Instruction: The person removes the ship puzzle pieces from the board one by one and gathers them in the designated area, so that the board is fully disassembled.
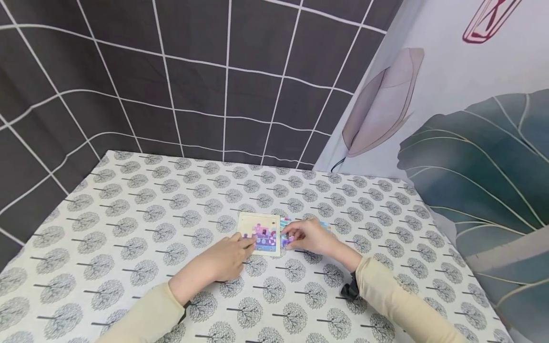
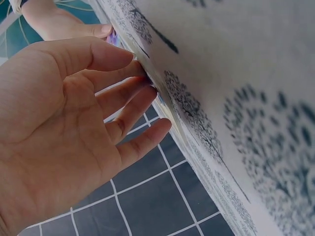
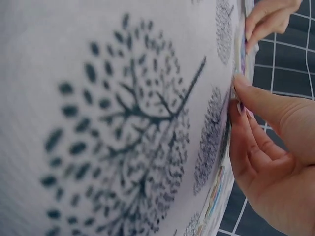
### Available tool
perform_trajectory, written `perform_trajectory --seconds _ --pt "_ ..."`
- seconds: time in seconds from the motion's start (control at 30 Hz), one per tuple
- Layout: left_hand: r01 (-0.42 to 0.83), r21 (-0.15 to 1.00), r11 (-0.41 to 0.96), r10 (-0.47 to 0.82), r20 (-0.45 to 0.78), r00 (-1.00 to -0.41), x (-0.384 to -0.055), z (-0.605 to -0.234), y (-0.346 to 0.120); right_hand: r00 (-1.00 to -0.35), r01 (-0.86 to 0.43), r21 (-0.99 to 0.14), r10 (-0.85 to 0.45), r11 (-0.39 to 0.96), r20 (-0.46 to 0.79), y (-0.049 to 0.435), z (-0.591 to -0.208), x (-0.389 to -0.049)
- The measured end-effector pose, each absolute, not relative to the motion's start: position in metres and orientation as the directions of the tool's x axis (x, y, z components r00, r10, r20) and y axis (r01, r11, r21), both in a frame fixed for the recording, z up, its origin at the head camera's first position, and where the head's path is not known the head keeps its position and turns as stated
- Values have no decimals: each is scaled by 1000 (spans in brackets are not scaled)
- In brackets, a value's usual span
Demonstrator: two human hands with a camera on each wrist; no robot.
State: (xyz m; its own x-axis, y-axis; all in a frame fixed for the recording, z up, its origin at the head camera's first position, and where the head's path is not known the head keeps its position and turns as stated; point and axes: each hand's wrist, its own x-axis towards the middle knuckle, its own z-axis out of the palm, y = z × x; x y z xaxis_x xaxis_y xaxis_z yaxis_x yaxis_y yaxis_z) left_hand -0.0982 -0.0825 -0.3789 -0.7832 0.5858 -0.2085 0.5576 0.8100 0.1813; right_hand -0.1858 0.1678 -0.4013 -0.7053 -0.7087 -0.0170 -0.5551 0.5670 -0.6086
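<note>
A cream-framed jigsaw puzzle board [image 1: 259,217] lies flat on the table, its lower part filled with pink, purple and blue picture pieces. My left hand [image 1: 231,257] rests its fingertips on the board's left side; in the left wrist view the fingers [image 2: 130,105] are loosely bent, gripping nothing. Just off the board's right edge, my right hand [image 1: 310,237] pinches a small purple puzzle piece [image 1: 291,237] between thumb and fingers. From the right wrist view, the thumb and fingers of the right hand [image 3: 275,142] meet at the table surface, mostly hiding the piece.
A colourful flat sheet or set of pieces [image 1: 285,222] lies partly under the right hand; its edge [image 3: 214,191] shows in the right wrist view. The tree-print tablecloth [image 1: 150,214] covers the table. Dark grid cloth [image 1: 193,85] hangs behind, with a leaf-print curtain [image 1: 484,157] at right.
</note>
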Motion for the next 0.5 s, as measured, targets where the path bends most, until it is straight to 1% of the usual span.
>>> perform_trajectory --seconds 0.17,0.37,0.5 --pt "559 185 808 588 -207 -782 -98 -378 -84 -715 -572 -576 -699 584 2 165 -404 -182" --pt "565 187 804 594 -195 -781 -99 -378 -84 -706 -599 -544 -708 588 12 165 -401 -181" --pt "572 179 801 598 -187 -779 -99 -379 -84 -689 -637 -484 -725 600 9 165 -399 -180"
